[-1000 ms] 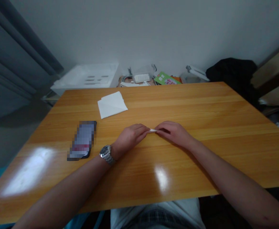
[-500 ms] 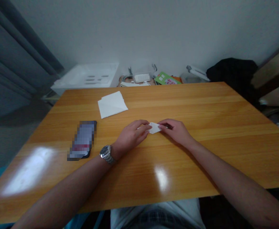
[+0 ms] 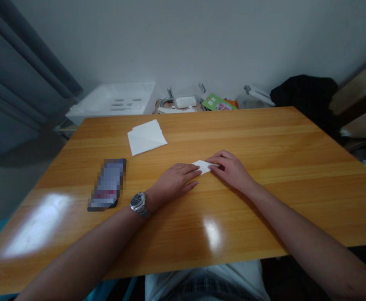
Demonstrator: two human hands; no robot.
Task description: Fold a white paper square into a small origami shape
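Note:
A small folded piece of white paper [image 3: 202, 165] lies flat on the wooden table [image 3: 264, 138], between my two hands. My left hand [image 3: 174, 182], with a metal watch on its wrist, rests on the table with its fingers stretched out and their tips pressing the paper's left edge. My right hand [image 3: 230, 168] has its fingers curled and pressed together on the paper's right end.
A larger folded white sheet [image 3: 146, 136] lies farther back on the left. A phone [image 3: 108, 184] lies on the left. Beyond the far table edge are a white box [image 3: 114, 99], small clutter with a green packet [image 3: 214, 103], and a dark bag [image 3: 305, 94].
The small paper was pinched up between both hands, then turned to show its face. It now lies flat on the table and my left hand's fingers have flattened out.

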